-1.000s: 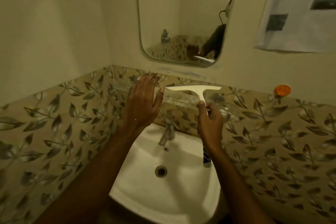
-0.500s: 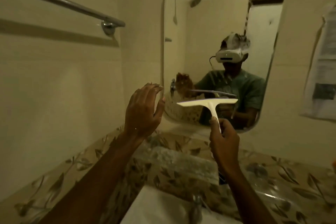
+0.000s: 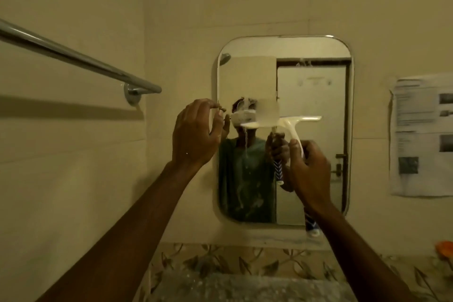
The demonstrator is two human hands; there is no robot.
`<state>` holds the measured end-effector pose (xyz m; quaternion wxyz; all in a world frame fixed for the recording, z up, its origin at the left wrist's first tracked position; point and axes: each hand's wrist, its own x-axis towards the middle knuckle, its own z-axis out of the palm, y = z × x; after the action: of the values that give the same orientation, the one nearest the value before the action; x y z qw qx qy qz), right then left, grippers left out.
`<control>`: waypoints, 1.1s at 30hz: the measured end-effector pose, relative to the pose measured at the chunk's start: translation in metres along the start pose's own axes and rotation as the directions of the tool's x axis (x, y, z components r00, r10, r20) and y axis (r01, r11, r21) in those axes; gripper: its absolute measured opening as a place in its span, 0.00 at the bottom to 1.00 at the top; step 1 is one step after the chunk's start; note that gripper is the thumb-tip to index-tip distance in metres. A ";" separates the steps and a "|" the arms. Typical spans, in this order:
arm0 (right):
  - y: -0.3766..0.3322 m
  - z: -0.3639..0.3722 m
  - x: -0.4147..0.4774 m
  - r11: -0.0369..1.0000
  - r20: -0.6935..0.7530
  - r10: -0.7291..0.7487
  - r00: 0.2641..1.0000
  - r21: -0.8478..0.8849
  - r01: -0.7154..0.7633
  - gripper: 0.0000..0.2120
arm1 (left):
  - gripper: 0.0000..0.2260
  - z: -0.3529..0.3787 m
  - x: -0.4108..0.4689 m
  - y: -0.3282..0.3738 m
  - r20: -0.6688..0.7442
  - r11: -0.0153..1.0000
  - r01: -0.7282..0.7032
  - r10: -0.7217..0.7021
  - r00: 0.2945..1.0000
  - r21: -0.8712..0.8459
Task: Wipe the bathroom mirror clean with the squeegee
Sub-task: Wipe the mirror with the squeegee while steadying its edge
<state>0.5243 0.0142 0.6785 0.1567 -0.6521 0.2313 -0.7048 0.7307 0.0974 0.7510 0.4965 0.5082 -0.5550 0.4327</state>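
Observation:
A rounded rectangular mirror [image 3: 311, 95] hangs on the cream wall ahead. My right hand [image 3: 307, 171] grips the handle of a white squeegee [image 3: 291, 125], whose blade lies level across the middle of the mirror. The handle's blue patterned end [image 3: 310, 224] sticks out below my wrist. White streaks run down the glass below the blade's left end. My left hand [image 3: 193, 135] is raised at the mirror's left edge, fingers curled and apart, holding nothing. The mirror reflects a person in a green shirt.
A chrome towel bar [image 3: 78, 59] juts from the left wall toward the mirror. Printed paper sheets [image 3: 421, 135] are stuck on the wall at right. Below are leaf-patterned tiles [image 3: 245, 265] and an orange object [image 3: 445, 249] at the far right.
The view has tilted up from the sink to the mirror. My right hand has lifted the squeegee from over the tap up onto the middle of the glass. My left hand rose alongside it.

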 end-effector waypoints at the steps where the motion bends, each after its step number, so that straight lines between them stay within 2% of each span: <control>1: -0.005 0.000 0.013 0.999 -0.023 -0.031 0.999 -0.016 0.030 0.06 | 0.12 0.004 0.007 -0.001 0.002 1.000 -0.013 0.013 1.000 -0.003; 5: -0.021 -0.002 0.072 0.989 -0.111 -0.111 0.988 -0.109 0.099 0.08 | 0.16 0.023 0.040 -0.007 -0.002 0.999 -0.031 0.031 1.000 0.009; 12: -0.026 -0.013 0.160 0.923 -0.183 -0.167 0.969 -0.375 0.088 0.13 | 0.16 0.059 0.080 -0.024 -0.052 0.998 -0.003 0.006 0.999 0.060; 14: -0.025 -0.016 0.175 0.905 -0.187 -0.173 0.967 -0.417 0.082 0.15 | 0.15 0.068 0.079 -0.027 -0.079 0.998 0.049 -0.046 0.996 0.036; 17: -0.025 -0.020 0.190 0.892 -0.162 -0.182 0.970 -0.443 0.094 0.15 | 0.15 0.082 0.073 -0.023 -0.079 0.975 0.208 -0.214 0.974 -0.072; 24: -0.033 -0.027 0.204 0.866 -0.093 -0.188 0.978 -0.486 0.120 0.16 | 0.16 0.094 0.092 -0.021 -0.048 0.852 0.502 -0.514 0.857 -0.151; 30: -0.035 -0.031 0.202 0.816 -0.059 -0.182 0.981 -0.566 0.117 0.16 | 0.18 0.102 0.102 -0.028 -0.041 0.830 0.528 -0.543 0.839 -0.182; 33: -0.015 -0.032 0.173 0.830 -0.042 -0.129 0.991 -0.551 0.085 0.17 | 0.19 0.103 0.102 -0.034 -0.041 0.845 0.494 -0.511 0.858 -0.204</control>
<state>0.4760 -0.0591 0.8314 -0.0848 -0.6539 0.3920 -0.6415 0.7543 -0.0210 0.8372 0.6633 0.5662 -0.4166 0.2569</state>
